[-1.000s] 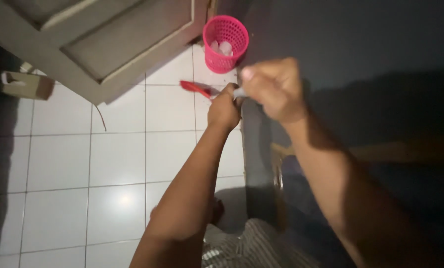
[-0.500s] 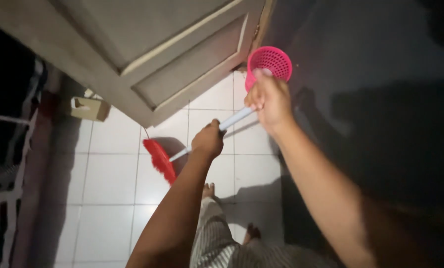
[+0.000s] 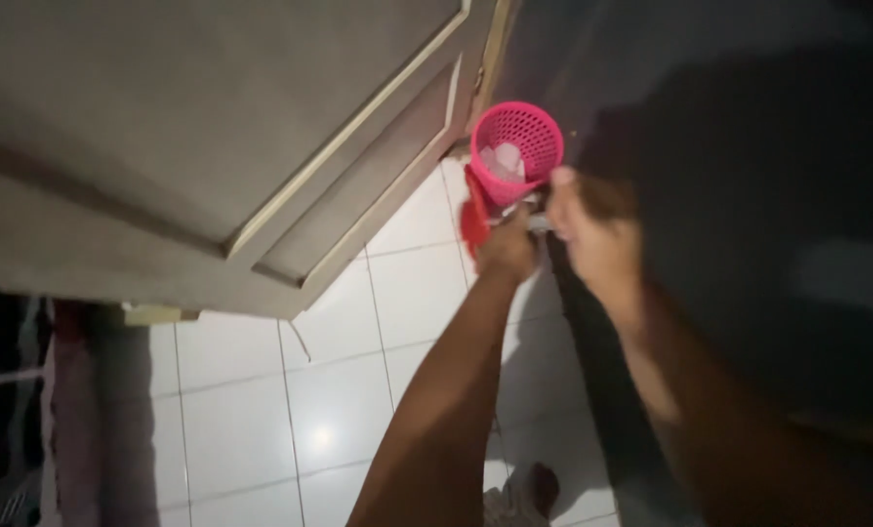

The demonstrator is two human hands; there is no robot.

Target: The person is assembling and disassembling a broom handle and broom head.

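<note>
A pink mesh basket [image 3: 516, 151] holding pale crumpled scraps stands on the white tiled floor [image 3: 261, 410] at twelve o'clock from the hands, against a dark wall beside the panelled door [image 3: 212, 146]. The left hand [image 3: 507, 249] and right hand [image 3: 592, 224] are both clenched around a pale broom handle [image 3: 537, 222]. The red broom head [image 3: 475, 220], half a second ago out at eight o'clock, now touches the basket's base, blurred and partly hidden behind the left hand.

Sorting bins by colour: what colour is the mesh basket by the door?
Pink, seen clearly in the head view: basket.
</note>
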